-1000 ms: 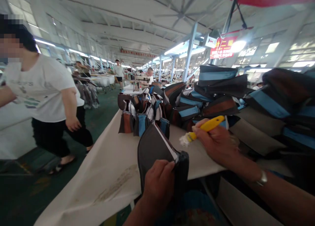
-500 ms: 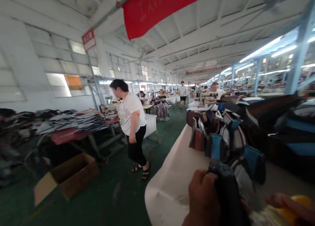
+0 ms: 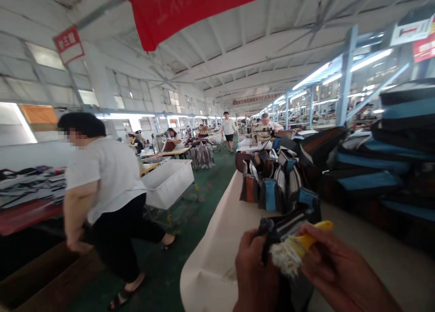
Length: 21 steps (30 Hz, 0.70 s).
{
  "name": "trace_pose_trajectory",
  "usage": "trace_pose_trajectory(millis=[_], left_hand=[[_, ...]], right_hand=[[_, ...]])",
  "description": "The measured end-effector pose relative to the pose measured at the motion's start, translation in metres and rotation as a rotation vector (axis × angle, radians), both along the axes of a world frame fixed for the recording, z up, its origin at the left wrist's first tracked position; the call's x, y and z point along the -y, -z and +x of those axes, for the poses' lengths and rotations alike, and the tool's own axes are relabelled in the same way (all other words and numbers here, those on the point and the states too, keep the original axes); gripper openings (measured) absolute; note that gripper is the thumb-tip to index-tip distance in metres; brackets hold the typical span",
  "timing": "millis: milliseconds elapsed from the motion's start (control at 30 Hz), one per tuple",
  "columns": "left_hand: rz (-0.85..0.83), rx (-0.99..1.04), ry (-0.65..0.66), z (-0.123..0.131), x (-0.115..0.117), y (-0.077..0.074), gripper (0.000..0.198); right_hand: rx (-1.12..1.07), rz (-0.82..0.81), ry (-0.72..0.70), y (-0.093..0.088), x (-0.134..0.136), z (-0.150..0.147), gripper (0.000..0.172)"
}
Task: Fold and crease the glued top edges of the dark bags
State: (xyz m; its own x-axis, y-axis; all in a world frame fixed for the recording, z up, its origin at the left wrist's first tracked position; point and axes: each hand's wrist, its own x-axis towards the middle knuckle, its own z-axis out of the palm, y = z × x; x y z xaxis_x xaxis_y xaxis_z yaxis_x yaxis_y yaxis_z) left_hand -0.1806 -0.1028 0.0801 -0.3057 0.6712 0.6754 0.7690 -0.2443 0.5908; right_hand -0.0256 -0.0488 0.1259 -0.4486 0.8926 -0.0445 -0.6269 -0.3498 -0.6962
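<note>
In the head view, my left hand (image 3: 255, 269) is closed around the edge of a dark fabric bag (image 3: 290, 222) with grey stripes. My right hand (image 3: 340, 266) grips a brush (image 3: 287, 257) by its yellow handle; the pale, shaggy bristles lie over the bag, close to my left fingers. Whether the bristles press on the fabric is hard to tell. My forearm and fingers hide much of the bag's lower part. Just beyond it, several small bags with blue (image 3: 271, 195), brown and grey panels stand grouped on the pale-covered table (image 3: 210, 253).
Dark bags with blue panels (image 3: 370, 180) are piled at the right. A person in a white shirt (image 3: 112, 176) steps along the aisle at the left, by a cardboard box (image 3: 44, 276). Behind stands a white wheeled bin (image 3: 170, 183). Another person (image 3: 228, 128) walks farther back.
My view has turned right. The brush in my right hand has come up and left, over the bag. The person in white has come nearer and bends toward the box.
</note>
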Motion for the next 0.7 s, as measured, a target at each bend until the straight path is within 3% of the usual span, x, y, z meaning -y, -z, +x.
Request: trace_pose_trajectory(millis=[100,167,300,500,600,700], left_hand=[[-0.065,0.268,0.072,-0.007,-0.002,-0.021,0.016],[-0.105,0.338,0.108,-0.013,-0.003,-0.029,0.018],[-0.179,0.422,0.14,-0.022,-0.007,-0.031,0.021],[-0.208,0.472,0.16,-0.015,-0.008,-0.034,0.024],[-0.213,0.473,0.145,-0.013,-0.007,-0.033,0.024],[-0.222,0.489,0.122,-0.015,-0.007,-0.029,0.026]], right_hand=[[-0.051,-0.119,0.107,-0.012,-0.012,0.014,0.028],[-0.055,-0.064,0.249,-0.025,-0.026,0.029,0.026],[0.043,0.217,0.451,-0.041,-0.052,0.039,0.036],[0.23,0.449,0.418,-0.028,-0.057,-0.01,0.026],[0.476,0.725,0.453,-0.024,-0.056,-0.028,0.025],[0.626,0.987,0.598,-0.029,-0.055,-0.027,0.025]])
